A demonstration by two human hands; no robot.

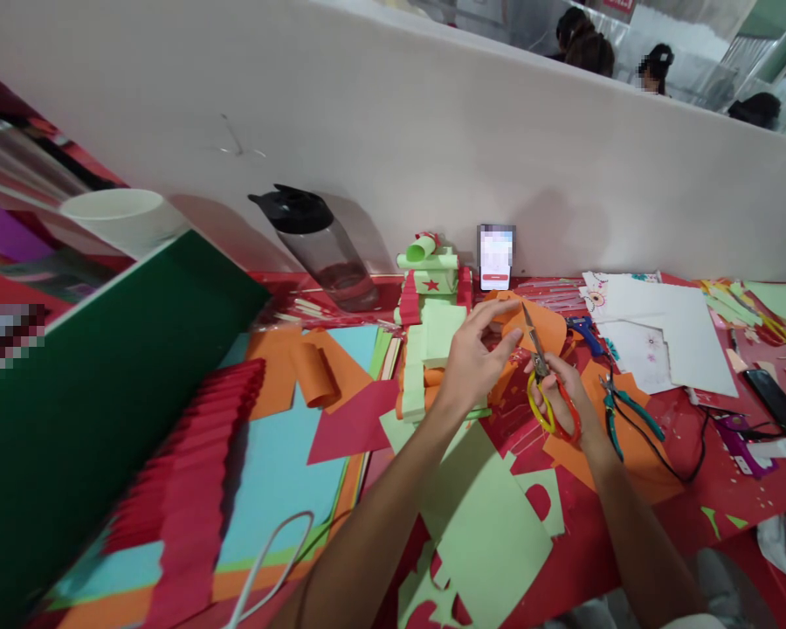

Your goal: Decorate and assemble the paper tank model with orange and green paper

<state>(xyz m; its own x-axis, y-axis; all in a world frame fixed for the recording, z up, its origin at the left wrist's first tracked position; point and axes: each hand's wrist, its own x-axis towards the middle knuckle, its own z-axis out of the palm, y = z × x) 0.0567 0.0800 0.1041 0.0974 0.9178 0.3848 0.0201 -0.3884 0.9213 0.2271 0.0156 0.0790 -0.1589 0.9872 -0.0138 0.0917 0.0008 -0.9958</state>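
My right hand (pixel 560 389) grips a pair of scissors (pixel 537 358) with yellow and red handles, the blades pointing up and away. My left hand (pixel 478 354) reaches in beside the blades, fingers stretched out and thumb apart. Just behind the fingertips and the blades is a piece of orange paper (pixel 548 330); I cannot tell whether the left hand touches it. A light green paper model (pixel 432 284) with a red star and rolled tubes stands beyond the left hand. Under my forearms lie a light green sheet (pixel 491 524) and green offcuts with round holes (pixel 543 494).
To the left are a dark green board (pixel 118 393), pleated red paper (pixel 196 489), blue sheets (pixel 288 463) and a tilted water bottle (pixel 324 249). A phone (pixel 496 258) leans on the white partition. Rightward lie teal-handled pliers (pixel 635 415), a blue glue gun (pixel 586 334) and white sheets (pixel 674 332).
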